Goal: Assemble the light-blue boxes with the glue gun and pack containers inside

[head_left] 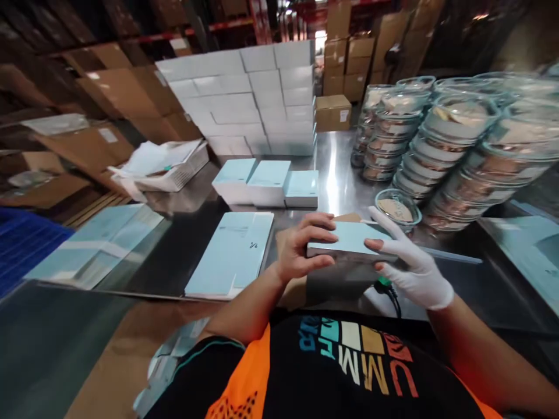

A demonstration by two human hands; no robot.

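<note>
A warehouse of stacked brown cartons rises behind a polished steel table (pixel 340 169), whose shine throws back the overhead light. In the head view, the bare left hand (pixel 301 247) and the white-gloved right hand (pixel 414 267) clasp a flat pale-blue box (pixel 349 240) from opposite ends, just above the table and close to the body. Both sets of fingers are curled around its edges with thumbs on the lid, seemingly to square it up or press it closed. It looks like smooth, crisp-cornered cardboard.

Three like boxes (pixel 266 181) sit in a row beyond. Unfolded flat blanks (pixel 233 253) lie to the left within easy reach. A white wall of stacked boxes (pixel 253 99) stands behind. To the right lean columns of clear round lidded containers (pixel 441 145), glossy plastic; a single one (pixel 397 206) sits just beyond the held box.
</note>
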